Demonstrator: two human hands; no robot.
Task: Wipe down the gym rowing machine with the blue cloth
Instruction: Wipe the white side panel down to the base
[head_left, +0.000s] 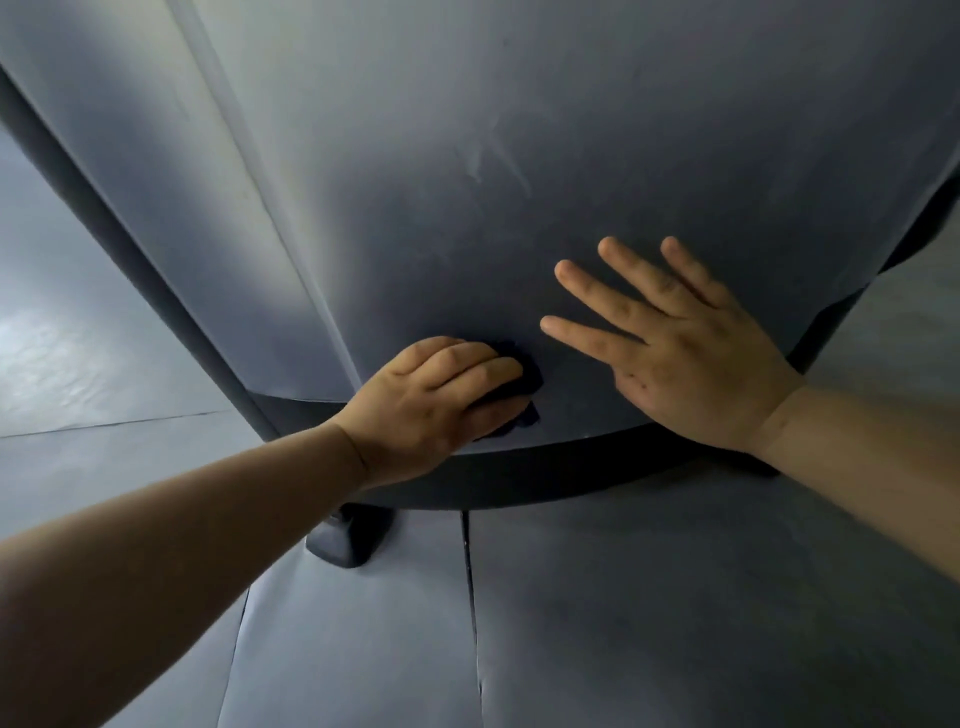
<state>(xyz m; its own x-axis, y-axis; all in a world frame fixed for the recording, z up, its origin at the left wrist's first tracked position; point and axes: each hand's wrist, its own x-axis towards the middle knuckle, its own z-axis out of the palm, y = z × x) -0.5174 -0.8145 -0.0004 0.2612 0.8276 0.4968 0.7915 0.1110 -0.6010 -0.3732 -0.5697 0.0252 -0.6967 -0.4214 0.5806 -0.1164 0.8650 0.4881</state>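
The rowing machine's large grey housing fills most of the head view, seen from very close. My left hand grips the dark blue cloth, bunched under its fingers, and holds it against the lower part of the housing just above its dark bottom rim. To the right, my right hand lies flat on the housing with its fingers spread and straight. Faint pale streaks mark the surface higher up.
A dark rubber foot of the machine stands on the grey floor mats, which show seams. A dark frame bar runs diagonally along the housing's left side. Shiny floor lies at the left.
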